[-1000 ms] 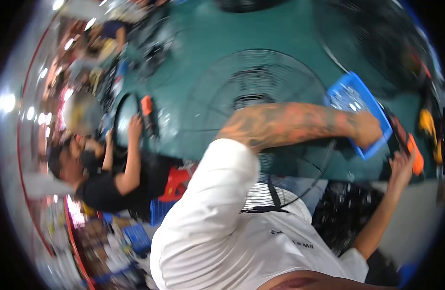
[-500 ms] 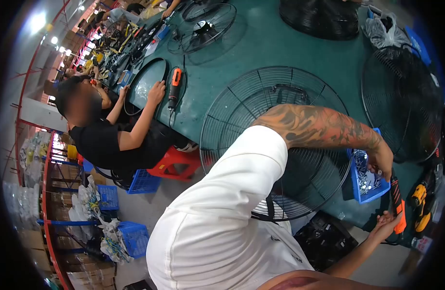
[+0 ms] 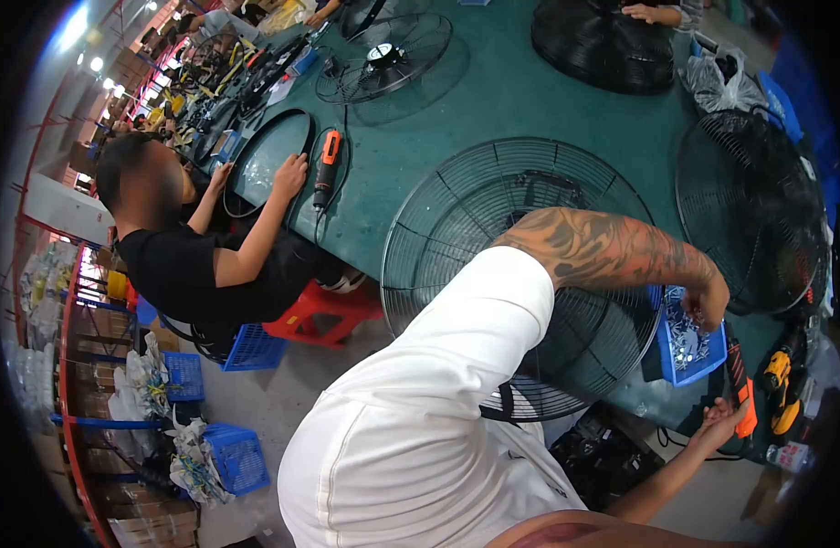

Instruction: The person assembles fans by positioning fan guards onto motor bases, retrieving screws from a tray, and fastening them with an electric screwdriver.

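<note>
My left hand [image 3: 709,300] reaches over the blue tray [image 3: 683,376] at the right, its fingers curled down among small silver screws [image 3: 685,340]. Whatever lies between those fingertips is hidden. Lower right, at the table's edge, my right hand [image 3: 719,422] is closed on an orange and black electric screwdriver [image 3: 745,409], which stands tilted beside the tray. Under my tattooed left forearm a round black wire fan guard [image 3: 438,215] lies on the green table, with a dark part inside it, partly covered by my arm.
Another fan guard [image 3: 749,219] stands to the right, near a yellow and black power drill [image 3: 778,370]. Across the table are a stack of black guards [image 3: 603,50] and a fan guard [image 3: 383,68]. A co-worker [image 3: 187,247] on a red stool [image 3: 324,315] holds a black ring [image 3: 308,137].
The view has shifted slightly. My left hand stays at the screw tray and my right hand stays with the screwdriver. Another person's hand now rests on the far stack of guards.
</note>
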Motion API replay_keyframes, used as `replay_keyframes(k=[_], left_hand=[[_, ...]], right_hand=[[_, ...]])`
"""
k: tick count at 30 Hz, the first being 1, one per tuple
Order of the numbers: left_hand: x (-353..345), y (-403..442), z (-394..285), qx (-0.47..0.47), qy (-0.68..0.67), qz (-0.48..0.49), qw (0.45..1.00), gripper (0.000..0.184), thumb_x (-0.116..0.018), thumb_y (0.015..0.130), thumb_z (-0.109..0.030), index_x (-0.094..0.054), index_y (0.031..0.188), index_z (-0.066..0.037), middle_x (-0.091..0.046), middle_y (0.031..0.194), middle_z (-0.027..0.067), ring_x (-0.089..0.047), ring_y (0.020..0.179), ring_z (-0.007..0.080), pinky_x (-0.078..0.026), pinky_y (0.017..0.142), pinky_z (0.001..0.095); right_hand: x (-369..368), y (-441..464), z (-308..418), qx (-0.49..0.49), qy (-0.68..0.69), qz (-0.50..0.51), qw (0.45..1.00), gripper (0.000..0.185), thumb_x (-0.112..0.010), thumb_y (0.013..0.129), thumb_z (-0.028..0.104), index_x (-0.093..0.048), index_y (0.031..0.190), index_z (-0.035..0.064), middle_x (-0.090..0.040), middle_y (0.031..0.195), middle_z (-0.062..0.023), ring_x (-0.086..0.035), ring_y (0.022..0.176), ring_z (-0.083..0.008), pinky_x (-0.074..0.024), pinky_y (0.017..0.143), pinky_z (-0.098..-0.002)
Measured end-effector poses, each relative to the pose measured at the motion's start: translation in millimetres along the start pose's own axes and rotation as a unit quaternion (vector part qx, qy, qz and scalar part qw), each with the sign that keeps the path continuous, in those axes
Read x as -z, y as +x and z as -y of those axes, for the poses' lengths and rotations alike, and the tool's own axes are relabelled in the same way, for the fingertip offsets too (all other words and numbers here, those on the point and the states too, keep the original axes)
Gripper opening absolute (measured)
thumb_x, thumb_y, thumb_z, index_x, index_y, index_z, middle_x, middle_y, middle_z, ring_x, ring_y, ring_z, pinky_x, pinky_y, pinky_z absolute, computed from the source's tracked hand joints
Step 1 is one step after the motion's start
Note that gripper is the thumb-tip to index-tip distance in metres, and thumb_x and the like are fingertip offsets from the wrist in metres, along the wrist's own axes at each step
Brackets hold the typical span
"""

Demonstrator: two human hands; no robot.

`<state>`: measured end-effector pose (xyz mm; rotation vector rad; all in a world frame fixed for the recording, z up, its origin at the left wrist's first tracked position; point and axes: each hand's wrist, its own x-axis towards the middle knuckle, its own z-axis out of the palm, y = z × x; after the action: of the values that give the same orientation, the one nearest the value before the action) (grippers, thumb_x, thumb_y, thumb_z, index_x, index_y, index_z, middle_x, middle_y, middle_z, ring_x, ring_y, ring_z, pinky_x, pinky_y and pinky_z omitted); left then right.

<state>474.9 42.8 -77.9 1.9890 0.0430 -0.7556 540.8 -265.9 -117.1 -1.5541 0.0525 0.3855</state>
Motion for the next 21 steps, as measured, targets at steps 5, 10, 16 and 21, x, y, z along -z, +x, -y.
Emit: replay_keyframes(k=[5,10,16,21], left_hand=[[5,-20,-7,-0.004,-0.034,0.021,0.999,0.011,-0.061,0.090,-0.008,-0.067,0.084,-0.001,-0.067,0.080,0.0062,-0.064,0.071,0.0172,-0.054,0.066,0.0312],[3,-37,-20,0.053,0.003,-0.019,0.998,0.016,-0.065,0.092,-0.010,-0.071,0.096,0.004,-0.073,0.087,0.0088,-0.066,0.072,0.0181,-0.056,0.067,0.0321],[-3,-17,-9,0.049,0.139,-0.097,0.984,0.031,-0.071,0.088,-0.024,-0.075,0.110,-0.003,-0.075,0.110,0.0142,-0.070,0.087,0.0232,-0.058,0.079,0.0380],[2,-29,-16,0.063,0.043,-0.093,0.993,0.020,-0.078,0.080,-0.020,-0.065,0.070,-0.009,-0.055,0.061,0.0029,-0.050,0.052,0.0163,-0.042,0.052,0.0358]], right_hand=[[4,5,-4,-0.001,0.006,0.002,1.000,0.052,-0.054,0.102,0.059,-0.063,0.110,0.0085,-0.063,0.078,-0.0034,-0.050,0.057,-0.0069,-0.0455,0.061,-0.0254],[8,11,-9,0.034,0.013,0.007,0.999,0.051,-0.055,0.102,0.059,-0.063,0.116,0.0108,-0.063,0.079,-0.0030,-0.051,0.059,-0.0072,-0.0467,0.061,-0.0254],[9,22,-21,0.044,0.001,-0.027,0.999,0.050,-0.052,0.104,0.055,-0.061,0.131,0.0140,-0.062,0.082,-0.0049,-0.056,0.067,-0.0109,-0.0491,0.064,-0.0276],[2,12,-30,0.057,0.009,-0.086,0.995,0.046,-0.063,0.100,0.049,-0.068,0.106,0.0030,-0.060,0.068,-0.0052,-0.052,0.051,-0.0098,-0.0540,0.053,-0.0287]])
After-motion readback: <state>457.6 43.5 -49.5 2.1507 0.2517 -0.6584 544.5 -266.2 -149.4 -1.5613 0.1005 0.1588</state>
